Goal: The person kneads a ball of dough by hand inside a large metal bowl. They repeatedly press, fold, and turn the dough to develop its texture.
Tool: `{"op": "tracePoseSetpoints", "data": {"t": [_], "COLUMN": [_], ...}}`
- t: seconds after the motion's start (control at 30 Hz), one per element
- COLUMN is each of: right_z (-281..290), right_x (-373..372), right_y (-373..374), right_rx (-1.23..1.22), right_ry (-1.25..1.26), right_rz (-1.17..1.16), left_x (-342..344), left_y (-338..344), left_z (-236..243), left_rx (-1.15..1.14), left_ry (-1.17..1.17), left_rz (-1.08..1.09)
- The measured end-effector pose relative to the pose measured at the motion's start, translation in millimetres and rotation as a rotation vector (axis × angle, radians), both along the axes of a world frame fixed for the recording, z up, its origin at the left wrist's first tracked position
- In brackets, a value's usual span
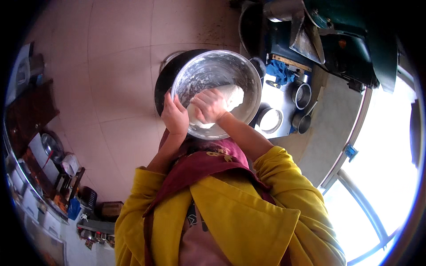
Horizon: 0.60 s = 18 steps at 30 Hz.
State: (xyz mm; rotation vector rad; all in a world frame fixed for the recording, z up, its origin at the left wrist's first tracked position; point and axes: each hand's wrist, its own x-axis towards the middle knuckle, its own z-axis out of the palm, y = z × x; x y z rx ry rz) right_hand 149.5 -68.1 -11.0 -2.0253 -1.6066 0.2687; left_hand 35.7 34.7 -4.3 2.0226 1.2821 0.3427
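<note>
A wide metal bowl (pixel 253 80) is in front of me, its inner wall smeared with white flour or paste. Inside lies a lump of white dough (pixel 233 95). My left hand (pixel 174 116) grips the bowl's left rim, with the thumb side toward the inside. Pressed into the dough is my right hand (pixel 207 105), its fingers curled over the top; part of the dough is hidden under it. The bowl overlaps a dark round thing (pixel 165 84), mostly hidden, so I cannot tell what it is.
To the right, a white surface holds several small metal pots (pixel 301 95), a saucepan (pixel 302 122) and a blue cloth (pixel 280 71). Dark equipment with a metal chute (pixel 307 42) stands far right. Shelves with kitchenware (pixel 53 146) line the left; a bright window (pixel 377 177) is right.
</note>
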Motion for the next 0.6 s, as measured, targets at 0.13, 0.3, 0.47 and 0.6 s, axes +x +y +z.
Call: {"op": "tracePoseSetpoints", "data": {"t": [0.13,0.3,0.47,0.6], "right_z": [-3,-6,-21,-28], "right_x": [13,27,39,49], "right_y": [27,56,80,94], "right_rx": [0.042,0.014,0.108,0.096], "right_ry": [0.016,-0.011,-0.082,-0.062], "right_rz": [0.028,0.007,-0.047,-0.126], "left_x": [-2,-2,-2,6], "left_y": [3,4,4,6], "left_z": [-3,-3,-5,-4], "left_rx": [-0.008,0.021,0.023,0.092], "left_ry": [-0.034,-0.037,-0.013,-0.012], "left_rz": [-0.011,-0.035,-0.019,0.031]}}
